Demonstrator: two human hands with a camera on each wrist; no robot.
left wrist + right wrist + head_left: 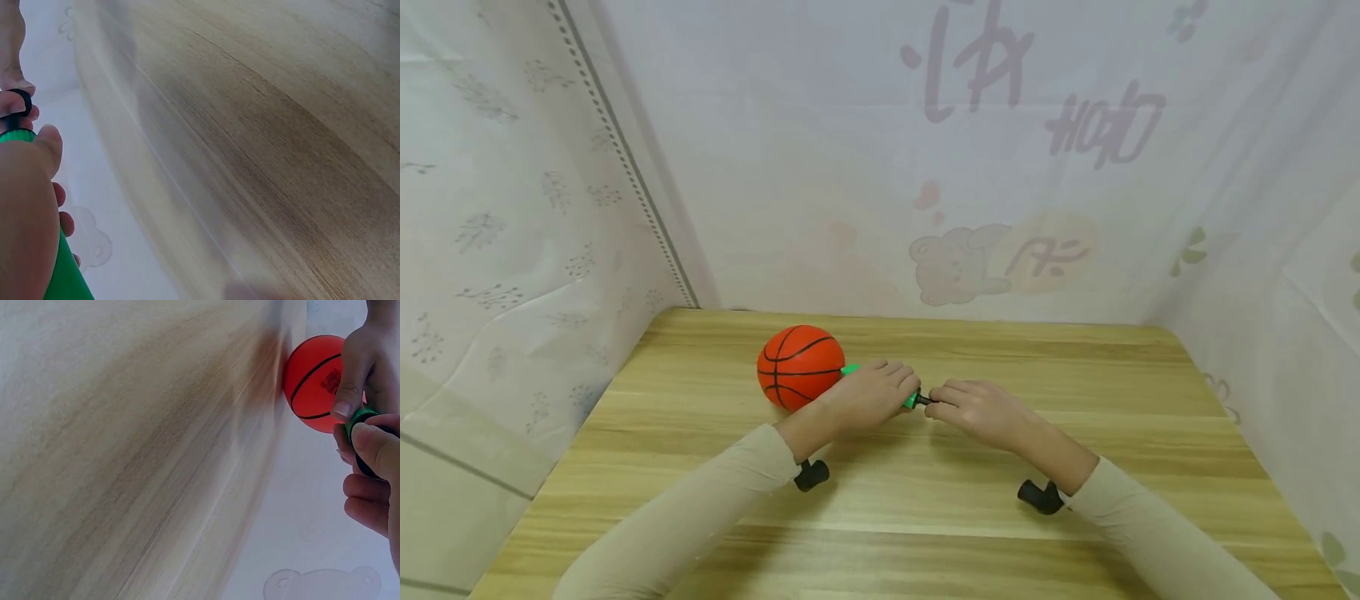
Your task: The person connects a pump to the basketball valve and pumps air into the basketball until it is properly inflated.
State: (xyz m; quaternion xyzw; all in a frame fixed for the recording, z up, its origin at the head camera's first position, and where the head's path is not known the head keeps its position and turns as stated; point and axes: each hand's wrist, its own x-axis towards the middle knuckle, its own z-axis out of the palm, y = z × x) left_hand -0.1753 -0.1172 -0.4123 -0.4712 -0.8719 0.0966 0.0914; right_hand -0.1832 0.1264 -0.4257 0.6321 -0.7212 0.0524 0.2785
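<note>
A green hand pump (pixel 67 278) with a black handle (pixel 369 461) lies across between both hands. My left hand (pixel 874 393) grips its green barrel, fingers wrapped round it and thumb along the top end. At the other end, my right hand (pixel 979 410) holds the black handle between thumb and fingers. A short dark length shows between barrel and handle in the head view. The orange basketball (pixel 801 367) with black lines sits just left of my left hand, where the green barrel's far end meets its side in the head view; the pump's tip is hidden.
The wood-grain table (pixel 925 508) spreads under both arms. Printed pale curtains (pixel 820 167) hang behind it and at both sides. A black wrist mount (pixel 811 475) shows under the left wrist, another black mount (pixel 1041 497) under the right.
</note>
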